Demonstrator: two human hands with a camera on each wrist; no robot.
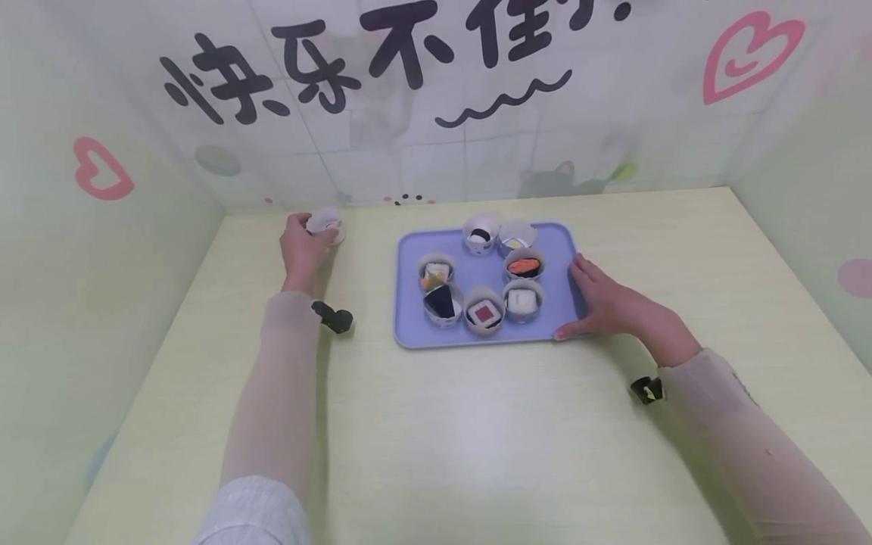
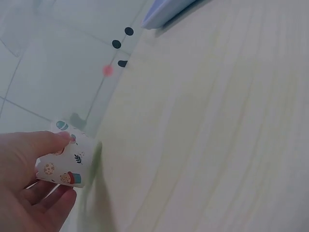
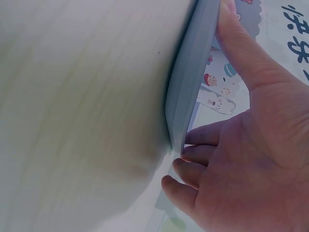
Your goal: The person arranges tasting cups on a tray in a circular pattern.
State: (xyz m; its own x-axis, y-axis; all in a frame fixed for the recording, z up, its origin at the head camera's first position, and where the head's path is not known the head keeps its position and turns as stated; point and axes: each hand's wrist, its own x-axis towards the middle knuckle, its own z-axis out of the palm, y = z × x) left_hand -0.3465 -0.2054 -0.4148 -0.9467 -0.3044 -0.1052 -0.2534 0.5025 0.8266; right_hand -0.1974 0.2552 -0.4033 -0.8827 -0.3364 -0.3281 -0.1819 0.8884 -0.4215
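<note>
At the far left of the table my left hand (image 1: 302,253) grips a small white paper baking cup (image 2: 77,162), printed with cupcakes and leaves. Thumb and fingers pinch its wall; in the head view something pale shows inside. My right hand (image 1: 606,297) rests against the right end of a lavender tray (image 1: 477,267), thumb along the rim, fingers spread and loosely bent at the corner. Several paper cups of toy sushi stand on the tray, among them an orange-topped piece (image 1: 524,266), a black-wrapped triangle (image 1: 441,301) and a white square with a red centre (image 1: 484,312).
The pale wooden table (image 1: 422,439) meets a white tiled wall (image 1: 402,170) with black lettering right behind the tray. Side walls close off left and right. A black wrist camera mount (image 1: 332,316) sticks out beside the left wrist, another (image 1: 646,390) beside the right.
</note>
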